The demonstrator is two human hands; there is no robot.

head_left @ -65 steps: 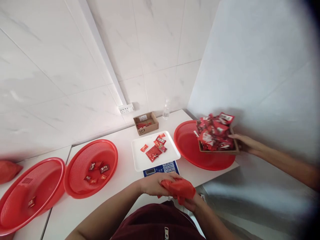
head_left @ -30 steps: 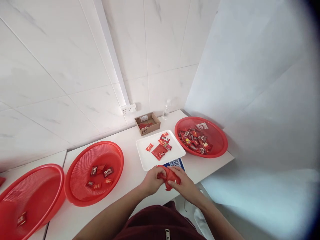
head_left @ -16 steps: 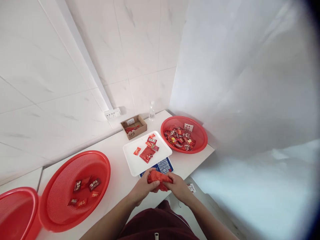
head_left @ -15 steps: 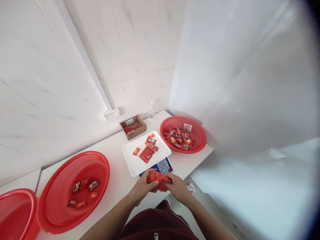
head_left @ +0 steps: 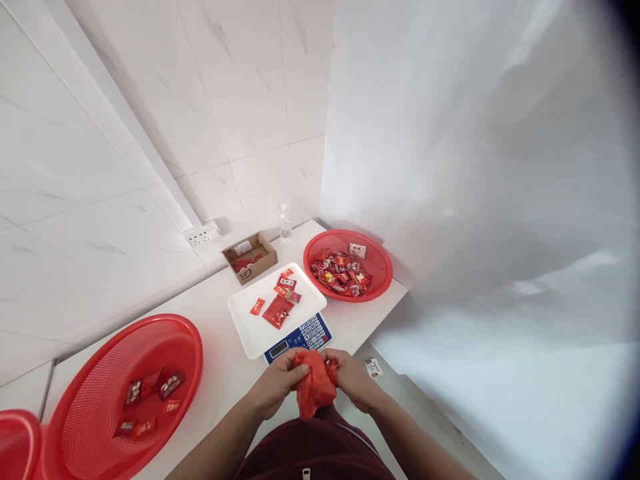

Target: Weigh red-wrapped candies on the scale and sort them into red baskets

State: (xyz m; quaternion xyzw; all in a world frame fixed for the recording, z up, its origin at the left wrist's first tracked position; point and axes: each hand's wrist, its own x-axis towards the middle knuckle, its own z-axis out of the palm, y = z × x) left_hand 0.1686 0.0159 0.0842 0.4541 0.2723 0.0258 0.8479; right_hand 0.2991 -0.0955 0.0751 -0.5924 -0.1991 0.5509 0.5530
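Between my two hands hangs a crumpled red bag (head_left: 315, 385), thin and soft-looking; I cannot make out what it contains. My left hand (head_left: 276, 385) grips its left side with the thumb on top. At its upper right, my right hand (head_left: 354, 380) pinches a gathered part. Just beyond my hands is a blue-fronted scale (head_left: 316, 331) with a keypad and display. On its white tray (head_left: 246, 328) lie several red packaged snacks (head_left: 279, 311) of different sizes.
At the back right stands a red basket (head_left: 383, 288) with many red packets. Another red basket (head_left: 193, 333), at the left, has several packets; part of a third basket (head_left: 34, 437) shows beside it. A cardboard box (head_left: 257, 268) and a clear bottle (head_left: 285, 227) stand near the wall.
The red bag now hangs lower and longer between my hands, where before it was bunched sideways. My view has shifted right, so more of the scale's display shows.
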